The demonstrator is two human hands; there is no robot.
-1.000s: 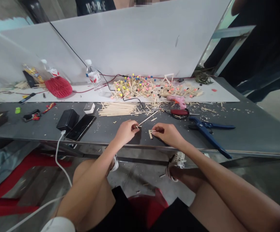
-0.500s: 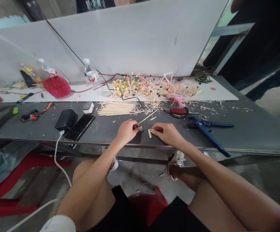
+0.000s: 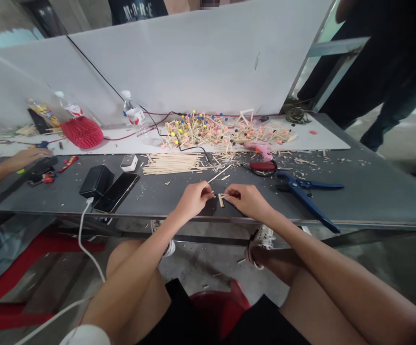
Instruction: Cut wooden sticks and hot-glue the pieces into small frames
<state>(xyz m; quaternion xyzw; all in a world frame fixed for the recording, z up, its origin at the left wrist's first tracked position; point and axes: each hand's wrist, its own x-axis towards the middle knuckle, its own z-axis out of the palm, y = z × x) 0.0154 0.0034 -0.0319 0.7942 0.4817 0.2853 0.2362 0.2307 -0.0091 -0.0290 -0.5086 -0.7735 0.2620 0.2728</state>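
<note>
My left hand (image 3: 194, 198) is closed in a pinch just above the desk, with a small pale tip, like the end of a wooden stick, showing at its fingertips. A longer thin wooden stick (image 3: 219, 174) slants up and to the right from behind that hand; whether the hand touches it is hidden. Opposite, my right hand (image 3: 247, 198) pinches one arm of a small angled piece of joined wooden sticks (image 3: 221, 200). That piece sits low at the desk's front, between my hands, and a narrow gap separates it from my left fingertips.
Beyond my hands lie a pile of wooden sticks (image 3: 172, 163) and a heap of colour-tipped stick pieces (image 3: 208, 130). A pink glue gun (image 3: 260, 149), red-handled scissors (image 3: 263, 166) and blue cutters (image 3: 306, 194) lie rightward. Leftward are a phone (image 3: 117, 192), a black charger (image 3: 96, 181) and a co-worker's hand (image 3: 31, 155).
My left hand has shifted slightly right, toward the angled piece. That piece has turned a little in my right fingers. At the far left, a co-worker's hand has reached further over the desk.
</note>
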